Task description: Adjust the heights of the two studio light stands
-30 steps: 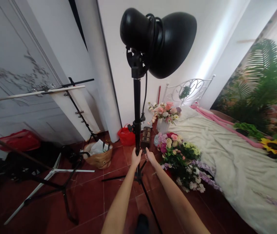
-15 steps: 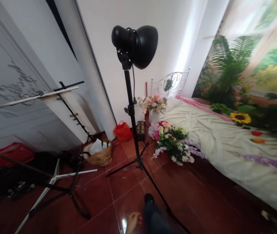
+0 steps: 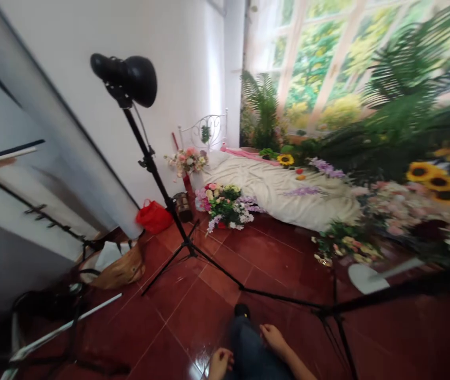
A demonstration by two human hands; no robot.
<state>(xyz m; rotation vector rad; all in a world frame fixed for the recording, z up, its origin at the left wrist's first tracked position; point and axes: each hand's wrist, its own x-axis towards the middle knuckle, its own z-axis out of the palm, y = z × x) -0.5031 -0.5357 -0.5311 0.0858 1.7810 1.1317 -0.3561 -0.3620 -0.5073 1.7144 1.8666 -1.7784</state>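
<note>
Low in the view, my left hand (image 3: 220,363) hangs beside my dark trouser leg, its fingers curled, and I cannot make out anything in it. My right hand (image 3: 273,338) is on the other side of the leg with fingers bent inward; whether something is between them is too small to tell. Neither hand touches the black lamp (image 3: 141,79), which stands on its black stand (image 3: 156,171) ahead and to the left. Bunches of flowers (image 3: 225,203) rest on the floor against the bed (image 3: 256,182).
A red bag (image 3: 154,216) and a wicker basket (image 3: 124,268) sit left of the lamp stand. White and black stand legs (image 3: 66,327) spread at the lower left. Another black stand (image 3: 399,290) crosses the right side, near a white round object (image 3: 367,278) and sunflowers (image 3: 439,182).
The view has swung right, so the lamp and bed appear farther left and more flowers show. My right hand has come into view; my left hand remains low with fingers curled.
</note>
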